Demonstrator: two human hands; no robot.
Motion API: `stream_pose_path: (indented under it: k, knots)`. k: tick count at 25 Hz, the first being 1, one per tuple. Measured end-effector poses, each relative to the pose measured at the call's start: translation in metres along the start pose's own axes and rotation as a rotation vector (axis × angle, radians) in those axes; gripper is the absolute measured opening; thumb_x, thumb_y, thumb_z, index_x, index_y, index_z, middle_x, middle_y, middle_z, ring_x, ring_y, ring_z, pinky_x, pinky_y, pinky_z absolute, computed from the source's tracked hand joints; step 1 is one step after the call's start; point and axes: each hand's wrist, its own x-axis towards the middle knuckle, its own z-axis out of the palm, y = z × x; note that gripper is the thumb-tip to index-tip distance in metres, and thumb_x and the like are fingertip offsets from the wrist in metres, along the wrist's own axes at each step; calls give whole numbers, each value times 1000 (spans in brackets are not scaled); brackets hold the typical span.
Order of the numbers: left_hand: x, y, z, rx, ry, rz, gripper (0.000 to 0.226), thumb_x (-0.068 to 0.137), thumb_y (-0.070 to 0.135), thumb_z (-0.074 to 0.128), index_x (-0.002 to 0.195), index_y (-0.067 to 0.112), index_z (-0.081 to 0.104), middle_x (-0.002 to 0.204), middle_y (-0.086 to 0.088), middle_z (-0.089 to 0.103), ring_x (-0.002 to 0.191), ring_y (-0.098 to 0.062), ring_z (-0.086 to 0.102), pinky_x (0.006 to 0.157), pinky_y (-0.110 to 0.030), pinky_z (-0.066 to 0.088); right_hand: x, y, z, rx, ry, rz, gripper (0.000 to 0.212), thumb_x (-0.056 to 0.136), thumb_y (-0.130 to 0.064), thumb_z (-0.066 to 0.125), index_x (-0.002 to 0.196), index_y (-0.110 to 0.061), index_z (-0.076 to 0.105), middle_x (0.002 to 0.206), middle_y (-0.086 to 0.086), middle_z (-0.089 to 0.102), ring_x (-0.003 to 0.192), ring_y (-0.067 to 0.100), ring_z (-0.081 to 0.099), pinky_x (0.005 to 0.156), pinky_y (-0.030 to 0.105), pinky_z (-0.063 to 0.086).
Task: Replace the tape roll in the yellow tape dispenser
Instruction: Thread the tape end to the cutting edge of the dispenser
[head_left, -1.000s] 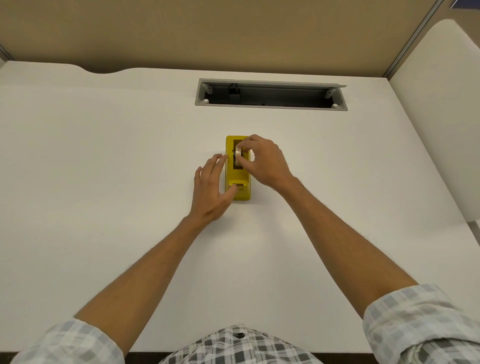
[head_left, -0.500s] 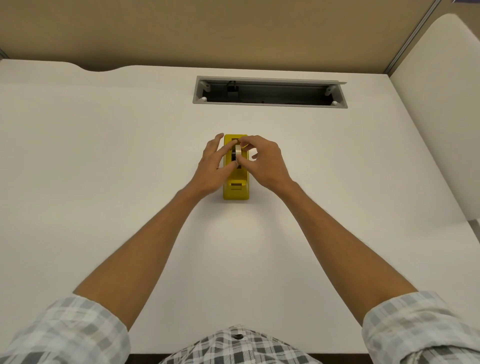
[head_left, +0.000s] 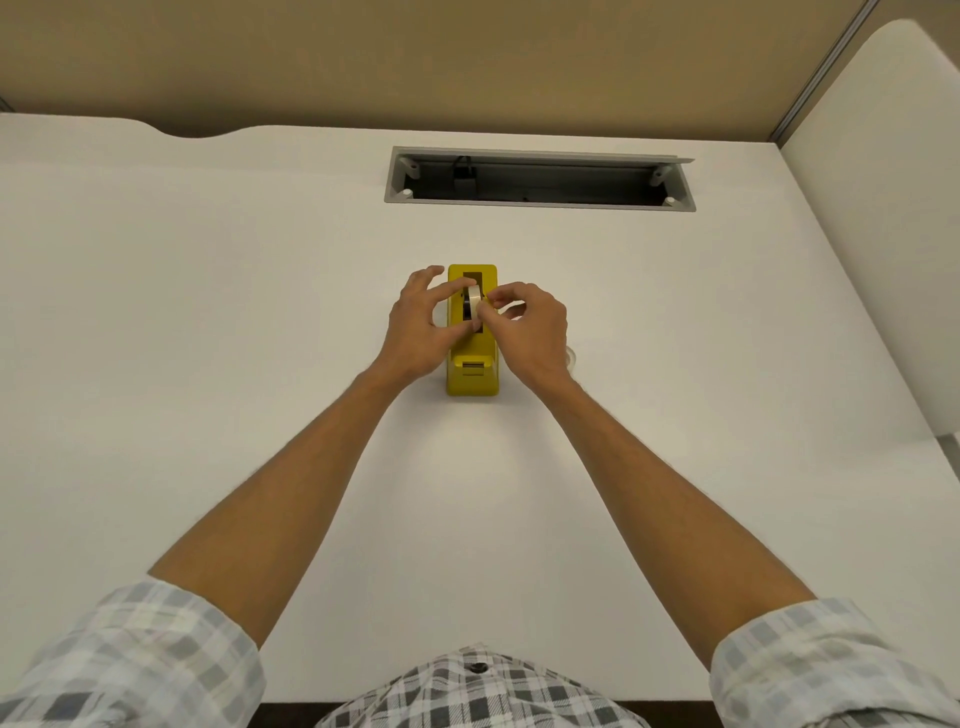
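The yellow tape dispenser (head_left: 471, 364) stands on the white counter (head_left: 208, 338). The left hand (head_left: 418, 327) and the right hand (head_left: 527, 327) both pinch the tape roll (head_left: 472, 302) in its slot. The roll looks light and stiff; best held by its flat sides.

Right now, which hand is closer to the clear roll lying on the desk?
Right. The right hand partly covers the clear roll; the left hand is beyond the yellow dispenser.
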Motion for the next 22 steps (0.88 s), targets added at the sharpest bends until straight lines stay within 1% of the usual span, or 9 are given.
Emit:
stream_pose_path:
  k: [5,7,10,15,22]
  knots:
    - [2,6,-1,0,12,-15,55,82,30,74,134,25,56,156,-5,35,145,-25,29,117,-48,28,-4,-5,5,-52,36,52,16,76,-41,67,84,-27,71,81,-12,70,70,6,63,59,22,45]
    - [4,8,-3,11,-3,-17,58,82,31,74,136,25,54,157,-4,33,146,-25,27,117,-49,28,-4,-7,5,-50,39,62,15,77,-40,67,83,-27,72,81,-12,70,72,6,64,60,23,45]
    - [7,10,-4,37,-50,-44,61,87,32,69,143,26,46,159,-4,29,147,-25,24,118,-51,27,-4,-9,6,-55,33,66,14,78,-38,67,84,-26,72,82,-11,71,74,9,65,63,26,48]
    - [6,9,-2,32,-59,-58,56,86,32,70,139,25,52,158,-4,29,147,-24,25,119,-50,26,-3,-11,5,-69,47,62,17,80,-39,66,85,-25,74,82,-10,71,75,11,65,66,30,53]
    - [-4,8,0,5,2,-1,50,89,33,66,137,26,54,154,-5,36,143,-23,31,115,-44,29,-3,-13,5,-124,63,66,21,79,-44,65,83,-25,75,77,-11,71,74,10,65,63,27,49]
